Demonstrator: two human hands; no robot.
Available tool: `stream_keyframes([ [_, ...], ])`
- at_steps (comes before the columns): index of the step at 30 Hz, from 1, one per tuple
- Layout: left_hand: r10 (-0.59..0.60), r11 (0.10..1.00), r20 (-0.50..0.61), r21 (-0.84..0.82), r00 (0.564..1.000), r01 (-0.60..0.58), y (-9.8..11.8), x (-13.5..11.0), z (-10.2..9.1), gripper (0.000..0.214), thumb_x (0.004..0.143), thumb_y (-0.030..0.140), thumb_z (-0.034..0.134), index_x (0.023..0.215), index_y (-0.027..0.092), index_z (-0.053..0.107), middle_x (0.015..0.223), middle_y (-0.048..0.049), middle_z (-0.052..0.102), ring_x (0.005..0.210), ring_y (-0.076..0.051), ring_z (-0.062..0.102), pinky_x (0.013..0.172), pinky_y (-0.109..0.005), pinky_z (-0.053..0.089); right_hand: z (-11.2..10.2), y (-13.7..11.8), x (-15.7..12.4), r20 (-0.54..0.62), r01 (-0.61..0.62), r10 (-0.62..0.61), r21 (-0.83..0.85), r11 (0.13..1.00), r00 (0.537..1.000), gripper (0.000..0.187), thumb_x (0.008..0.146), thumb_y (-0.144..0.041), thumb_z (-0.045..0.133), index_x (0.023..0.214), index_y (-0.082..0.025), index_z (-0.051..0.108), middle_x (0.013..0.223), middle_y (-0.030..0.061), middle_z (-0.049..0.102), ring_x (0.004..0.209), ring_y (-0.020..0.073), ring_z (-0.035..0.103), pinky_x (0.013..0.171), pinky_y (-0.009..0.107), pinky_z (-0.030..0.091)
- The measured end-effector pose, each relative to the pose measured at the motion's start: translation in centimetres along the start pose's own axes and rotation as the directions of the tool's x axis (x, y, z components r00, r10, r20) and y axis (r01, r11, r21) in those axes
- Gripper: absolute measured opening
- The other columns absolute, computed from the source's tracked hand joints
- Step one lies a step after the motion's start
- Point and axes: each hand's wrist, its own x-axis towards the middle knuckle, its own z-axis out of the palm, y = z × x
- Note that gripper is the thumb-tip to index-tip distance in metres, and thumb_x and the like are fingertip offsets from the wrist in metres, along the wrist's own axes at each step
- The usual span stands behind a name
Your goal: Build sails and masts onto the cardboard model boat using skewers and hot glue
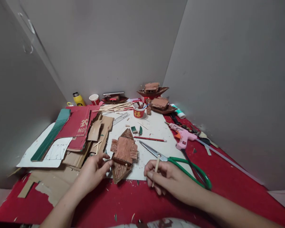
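A small brown model boat with a roofed cabin lies on the white board, its pointed ends toward and away from me. At its left side my left hand rests with thumb and fingers apart; the thumb tip is at the hull, and I cannot tell whether it touches. To the right of the boat, my right hand pinches a short wooden stick, held nearly upright. Large green-handled scissors lie just beyond that hand, blades toward the boat. A red pencil lies behind the boat.
Cardboard sheets are piled at left. A pink glue gun lies at right. Behind stand a red paper cup, more model boats, a yellow bottle and loose wooden sticks. Grey walls enclose the red-covered table.
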Motion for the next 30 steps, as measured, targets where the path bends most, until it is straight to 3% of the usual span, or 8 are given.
stream_keyframes([
  [5,-0.139,0.952,0.020,-0.272,0.990,0.139,-0.3,0.2,1.7,0.047,0.076,0.035,0.068,0.115,0.010,0.060,0.058,0.0068,0.051,0.045,-0.010,0.050,0.045,-0.021,0.042,1.0,-0.5,0.2,0.041,-0.139,0.140,-0.015,0.990,0.989,0.045,0.078,-0.059,0.058,0.089,-0.015,0.057,0.068,-0.0006,0.062,0.046,0.0060,0.050,0.045,0.019,0.037],
  [10,-0.139,0.916,0.093,-0.366,0.986,0.164,0.1,0.5,3.5,0.042,0.075,0.037,0.066,0.109,0.013,0.060,0.061,0.0067,0.050,0.042,-0.013,0.059,0.042,-0.024,0.047,1.3,0.2,0.5,0.042,-0.189,0.188,0.011,0.982,0.981,0.051,0.078,-0.057,0.060,0.107,-0.015,0.055,0.066,-0.0017,0.063,0.043,0.0064,0.053,0.040,0.017,0.041],
  [15,-0.134,0.903,0.060,-0.404,0.989,0.146,0.7,0.4,5.4,0.043,0.077,0.039,0.063,0.111,0.013,0.055,0.065,0.0060,0.052,0.043,-0.011,0.059,0.043,-0.022,0.047,1.5,0.8,1.0,0.052,-0.152,0.146,0.142,0.978,0.988,0.052,0.075,-0.061,0.060,0.101,-0.016,0.054,0.060,-0.0021,0.063,0.038,0.0078,0.053,0.033,0.016,0.041],
  [21,-0.088,0.813,-0.057,-0.581,0.994,0.038,1.9,0.2,7.3,0.054,0.075,0.034,0.069,0.121,0.015,0.048,0.065,0.0073,0.052,0.048,-0.009,0.053,0.048,-0.022,0.049,1.6,0.9,1.2,-0.044,-0.092,0.105,0.230,0.969,0.993,0.057,0.073,-0.061,0.064,0.107,-0.021,0.039,0.058,-0.0054,0.063,0.036,0.0089,0.053,0.031,0.015,0.040],
  [24,-0.078,0.775,-0.098,-0.632,0.992,-0.001,2.7,0.1,7.8,0.052,0.074,0.034,0.071,0.117,0.014,0.050,0.064,0.0078,0.050,0.049,-0.007,0.049,0.048,-0.020,0.046,1.7,0.9,1.2,-0.099,-0.044,0.074,0.278,0.960,0.992,0.055,0.074,-0.058,0.064,0.105,-0.022,0.036,0.059,-0.0052,0.064,0.036,0.0084,0.052,0.030,0.014,0.039],
  [30,-0.078,0.750,-0.064,-0.661,0.995,0.016,3.8,-0.4,8.6,0.050,0.073,0.035,0.074,0.114,0.014,0.054,0.065,0.0069,0.054,0.050,-0.007,0.051,0.049,-0.020,0.046,1.6,0.2,1.0,-0.165,0.053,-0.003,0.299,0.953,0.986,0.061,0.071,-0.051,0.066,0.115,-0.019,0.040,0.056,-0.0054,0.063,0.038,0.0108,0.056,0.031,0.015,0.041],
])
